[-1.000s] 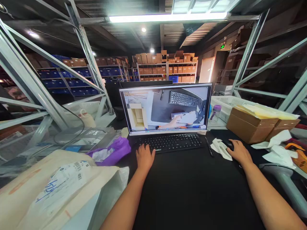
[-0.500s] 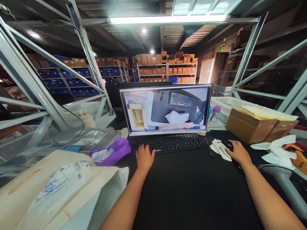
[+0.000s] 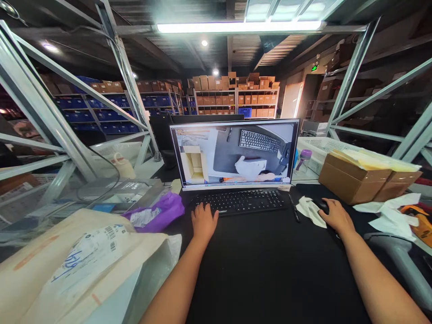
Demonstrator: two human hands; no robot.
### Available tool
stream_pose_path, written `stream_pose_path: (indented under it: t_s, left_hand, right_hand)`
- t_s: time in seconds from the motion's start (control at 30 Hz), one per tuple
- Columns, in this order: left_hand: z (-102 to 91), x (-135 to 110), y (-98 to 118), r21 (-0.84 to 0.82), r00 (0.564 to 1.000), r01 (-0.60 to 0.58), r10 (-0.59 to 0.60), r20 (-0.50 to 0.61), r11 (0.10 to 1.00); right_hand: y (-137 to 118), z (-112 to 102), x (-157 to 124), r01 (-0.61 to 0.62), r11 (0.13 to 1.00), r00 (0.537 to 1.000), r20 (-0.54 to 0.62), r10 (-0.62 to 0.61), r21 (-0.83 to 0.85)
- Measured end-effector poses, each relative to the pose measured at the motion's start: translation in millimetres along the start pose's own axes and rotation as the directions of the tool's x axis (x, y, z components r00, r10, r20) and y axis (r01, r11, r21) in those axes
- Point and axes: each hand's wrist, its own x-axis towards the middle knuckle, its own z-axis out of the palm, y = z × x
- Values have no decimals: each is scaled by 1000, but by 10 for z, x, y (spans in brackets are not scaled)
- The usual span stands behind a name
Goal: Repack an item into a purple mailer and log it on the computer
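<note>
One bare left hand (image 3: 204, 223) is resting, fingers spread apart, on the left front edge of the keyboard (image 3: 246, 201) below the monitor (image 3: 232, 153), while the right hand (image 3: 338, 217) is clasping the mouse (image 3: 323, 207) beside a crumpled white scrap (image 3: 309, 212).

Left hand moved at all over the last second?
No. Judged against the keyboard, the left hand shows no visible shift: its fingers are at the same lower-left corner as in both earlier pictures.

Purple package (image 3: 172, 206), cardboard boxes (image 3: 353, 181), purple-lidded bottle (image 3: 304, 158)
</note>
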Motion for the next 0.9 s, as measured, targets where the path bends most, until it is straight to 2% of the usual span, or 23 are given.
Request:
stream_pose_path:
  t_s: [0.43,0.8,0.9]
  left_hand:
    - [-43,-2,15,-12,1000,9,-9,18,1000]
    - [-44,-3,14,-15,1000,2,-2,10,1000]
    - [-42,-5,13,-4,1000,-4,4,2,1000]
  right_hand:
    - [34,71,6,34,999,998,-56,-31,38]
    - [-67,-84,-35,5,1000,1000,14,-5,12]
    - [-95,-117,-49,11,1000,1000,-4,-11,16]
